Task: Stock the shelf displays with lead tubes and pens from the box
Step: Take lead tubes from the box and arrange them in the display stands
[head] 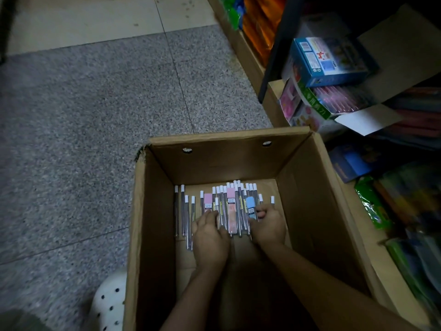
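Observation:
A deep cardboard box (155, 211) stands open on the floor in front of me. Several thin lead tubes (235, 206) with white caps lie side by side on its bottom, along with pink-topped cases and one blue-topped case (250, 206). Both my arms reach down into the box. My left hand (210, 237) lies on the tubes left of the middle, fingers bent over them. My right hand (268, 225) sits on the right side of the bunch, fingers curled round some tubes beside the blue case. A few tubes (185, 213) lie apart at the left.
A dark shelf unit at the right holds packaged goods: a blue carton (329, 60), pink and green packs (334, 101), and bagged items (372, 209) lower down. Another cardboard box (245, 41) runs along the shelf base. A white perforated shoe (109, 299) rests on the speckled floor (95, 115).

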{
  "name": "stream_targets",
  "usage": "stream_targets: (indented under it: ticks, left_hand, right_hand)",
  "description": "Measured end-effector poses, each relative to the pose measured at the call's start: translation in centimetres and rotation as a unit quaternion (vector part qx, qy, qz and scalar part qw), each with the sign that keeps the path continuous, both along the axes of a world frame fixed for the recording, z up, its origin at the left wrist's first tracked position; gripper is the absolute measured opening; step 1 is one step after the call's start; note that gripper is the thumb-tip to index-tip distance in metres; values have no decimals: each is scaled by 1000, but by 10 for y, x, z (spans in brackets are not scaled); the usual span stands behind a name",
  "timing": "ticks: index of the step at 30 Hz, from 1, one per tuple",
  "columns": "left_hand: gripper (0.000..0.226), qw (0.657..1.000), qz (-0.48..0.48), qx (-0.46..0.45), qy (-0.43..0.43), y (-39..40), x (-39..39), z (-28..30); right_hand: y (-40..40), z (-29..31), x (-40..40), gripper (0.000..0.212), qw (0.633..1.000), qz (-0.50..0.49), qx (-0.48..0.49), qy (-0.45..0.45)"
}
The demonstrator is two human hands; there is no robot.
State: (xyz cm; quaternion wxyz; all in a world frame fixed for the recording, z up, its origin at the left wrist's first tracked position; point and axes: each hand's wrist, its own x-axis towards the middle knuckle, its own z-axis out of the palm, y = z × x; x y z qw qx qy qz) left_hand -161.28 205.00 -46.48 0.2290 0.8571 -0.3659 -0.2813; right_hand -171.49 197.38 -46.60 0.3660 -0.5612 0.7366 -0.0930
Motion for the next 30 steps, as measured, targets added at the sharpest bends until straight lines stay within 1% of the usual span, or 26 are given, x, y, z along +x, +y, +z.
stream_targets:
  ticks: [2, 4, 6, 8, 10, 12, 13, 14, 15, 16, 17, 18, 20, 22, 24, 26, 28, 30]
  left_hand:
    - [39, 998, 47, -16, 41, -3, 5, 1]
    - [35, 984, 107, -38, 137, -7, 7, 5]
    - [30, 950, 144, -52, 272, -11, 6, 10]
    - [24, 913, 147, -45, 378, -13, 3, 15]
    - [21, 893, 153, -50, 421, -12, 1, 16]
    - [21, 894, 177, -74, 406, -12, 1, 17]
    - [20, 891, 198, -87, 400, -11, 2, 17]
    - [18, 878, 226, -104, 409, -11, 3, 18]
    - [17, 857, 257, -121, 429, -11, 4, 20]
    - [17, 848, 277, -133, 431, -10, 6, 20]
    - [17, 851, 287, -135, 418, -8, 9, 18]
    - [17, 867, 282, -126, 390, -7, 10, 16]
    - [16, 892, 269, -111, 345, -3, 13, 11]
    - [21, 902, 264, -106, 325, -2, 15, 6]
    - [21, 901, 257, -99, 334, -3, 14, 3]
    - [20, 898, 250, -84, 353, -4, 13, 2]
    - [18, 902, 249, -73, 346, -4, 12, -1]
    - [21, 905, 259, -68, 331, -2, 11, -1]
  right_hand:
    - [2, 3, -5, 28, 999, -35, -14, -37]
    - [7, 9, -9, 29, 995, -52, -12, -86]
    - [16, 13, -9, 29, 986, -26, 28, -164]
    - [25, 17, -3, 29, 971, 20, 64, -231]
    - [28, 19, 4, 30, 964, 55, 80, -249]
    - [25, 22, 9, 26, 954, 74, 117, -265]
    - [21, 23, 9, 23, 955, 98, 119, -255]
    - [14, 24, 8, 19, 965, 143, 87, -204]
    - [5, 24, 6, 17, 970, 205, 31, -125]
    - [-5, 25, 4, 21, 964, 259, -21, -50]
    - [-13, 26, 3, 35, 954, 294, -54, 9]
    - [-21, 26, 4, 54, 947, 314, -61, 43]
    - [-32, 23, 10, 86, 929, 358, -41, 83]
    - [-37, 16, 20, 104, 907, 400, -24, 126]
    - [-38, 9, 27, 110, 890, 424, -25, 169]
    - [-39, 5, 32, 110, 884, 425, -31, 190]
    - [-38, 5, 35, 109, 885, 418, -41, 200]
    - [-35, 6, 34, 106, 895, 405, -61, 176]
